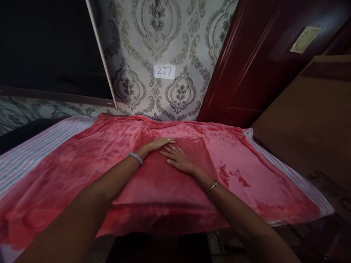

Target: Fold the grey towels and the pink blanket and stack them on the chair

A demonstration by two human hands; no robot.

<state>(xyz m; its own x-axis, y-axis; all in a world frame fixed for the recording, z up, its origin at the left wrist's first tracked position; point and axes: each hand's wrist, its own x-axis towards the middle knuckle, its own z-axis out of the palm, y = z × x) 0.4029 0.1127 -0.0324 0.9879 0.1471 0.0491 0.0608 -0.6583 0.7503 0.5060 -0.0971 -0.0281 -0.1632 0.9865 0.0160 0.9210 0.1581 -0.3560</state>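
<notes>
A pink-red plush blanket (pixel 82 160) lies spread out, with some creases along its far edge. At its middle sits a squarish red plush piece (pixel 170 188), folded cloth or a cushion; I cannot tell which. My left hand (pixel 161 143) rests flat near the far edge of this piece, fingers stretched to the right. Just nearer to me, my right hand (pixel 178 159) lies palm down on the same piece, its fingers spread and pointing left. The fingertips of both hands are close together. Neither hand grips anything.
Striped cloth (pixel 52 144) shows beneath the blanket at both sides. Behind stand a patterned wall with a paper label (pixel 164 71) reading 277, a dark screen (pixel 52 47) at left and a dark red door (pixel 246 62). A large cardboard box (pixel 309 124) stands at right.
</notes>
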